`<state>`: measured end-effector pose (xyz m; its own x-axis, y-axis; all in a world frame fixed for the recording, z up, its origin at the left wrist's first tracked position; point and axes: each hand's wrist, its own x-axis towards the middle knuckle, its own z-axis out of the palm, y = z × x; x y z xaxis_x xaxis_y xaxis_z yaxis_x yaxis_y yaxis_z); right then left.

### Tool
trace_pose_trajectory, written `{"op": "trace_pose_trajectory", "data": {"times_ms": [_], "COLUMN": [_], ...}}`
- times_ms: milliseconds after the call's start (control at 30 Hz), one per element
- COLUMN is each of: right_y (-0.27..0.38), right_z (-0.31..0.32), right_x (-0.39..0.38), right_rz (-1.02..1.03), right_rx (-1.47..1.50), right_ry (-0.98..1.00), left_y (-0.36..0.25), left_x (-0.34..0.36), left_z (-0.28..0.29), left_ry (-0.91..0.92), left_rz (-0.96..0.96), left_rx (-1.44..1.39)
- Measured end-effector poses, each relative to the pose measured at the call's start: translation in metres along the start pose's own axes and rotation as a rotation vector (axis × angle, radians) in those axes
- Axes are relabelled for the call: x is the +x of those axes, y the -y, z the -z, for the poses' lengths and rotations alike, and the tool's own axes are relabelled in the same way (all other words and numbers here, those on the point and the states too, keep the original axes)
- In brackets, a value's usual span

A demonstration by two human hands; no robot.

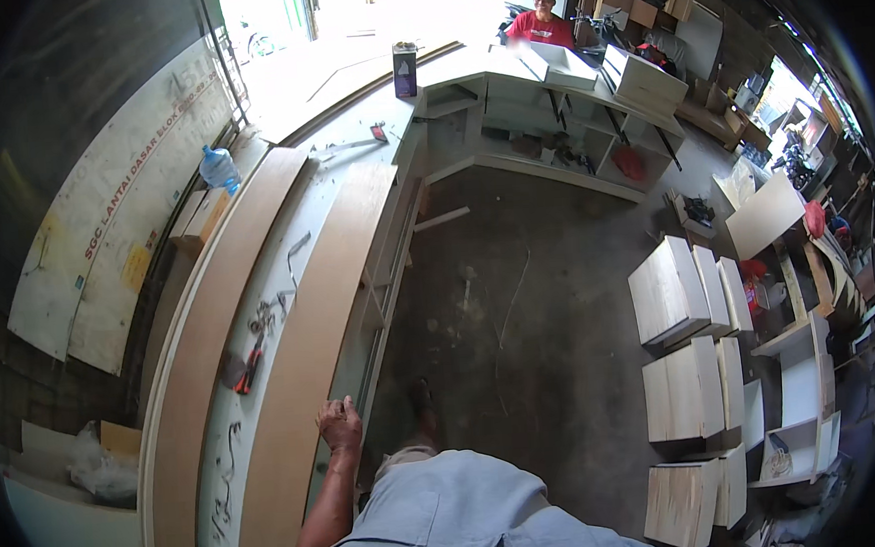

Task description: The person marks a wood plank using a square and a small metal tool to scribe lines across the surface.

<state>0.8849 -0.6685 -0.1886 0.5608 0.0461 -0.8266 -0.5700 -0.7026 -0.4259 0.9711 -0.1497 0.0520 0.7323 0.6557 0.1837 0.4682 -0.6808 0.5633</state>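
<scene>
My left hand (pixel 339 423) is by the inner edge of a long brown board (pixel 310 311) on the counter. Its fingers are curled in, and whatever they may hold is hidden. The right hand does not show. A second long brown board (pixel 220 287) lies parallel, farther left. On the pale counter strip between the boards is a red-and-black hand tool (pixel 248 371), its kind unclear. Near it are small metal pieces (pixel 277 305) and dark curled scraps (pixel 228 487). Toward the far end lies a tool with a red end (pixel 379 132).
A dark tin (pixel 404 73) stands at the counter's bend. Beyond it, a person in a red shirt (pixel 546 28) is behind the counter, near white drawers (pixel 557 66). Wooden drawer boxes (pixel 674 289) stand on the floor at right. A blue water jug (pixel 219 169) is at left.
</scene>
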Motion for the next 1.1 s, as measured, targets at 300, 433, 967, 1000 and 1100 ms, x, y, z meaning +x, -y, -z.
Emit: {"op": "trace_pose_trajectory", "data": {"times_ms": [300, 433, 967, 1000, 1100], "right_y": [0.188, 0.371, 0.975, 1.006, 1.089], "right_z": [0.172, 0.23, 0.243, 0.244, 0.233], "right_x": [0.122, 0.146, 0.3, 0.312, 0.344], "right_rz": [-0.073, -0.006, 1.082, 1.11, 1.213], "right_rx": [0.349, 0.619, -0.204, -0.26, -0.425], "right_ry": [-0.242, -0.303, -0.169, -0.155, -0.185], "left_y": [-0.069, -0.099, -0.06, -0.066, -0.11], "left_x": [0.231, 0.3, 0.283, 0.286, 0.297], "left_z": [-0.083, -0.084, -0.081, -0.08, -0.092], "left_ry": [0.07, 0.093, -0.57, -0.603, -0.679], "left_rz": [-0.064, -0.096, 0.762, 0.944, 0.961], "left_rx": [-0.06, -0.143, -0.074, -0.014, -0.217]}}
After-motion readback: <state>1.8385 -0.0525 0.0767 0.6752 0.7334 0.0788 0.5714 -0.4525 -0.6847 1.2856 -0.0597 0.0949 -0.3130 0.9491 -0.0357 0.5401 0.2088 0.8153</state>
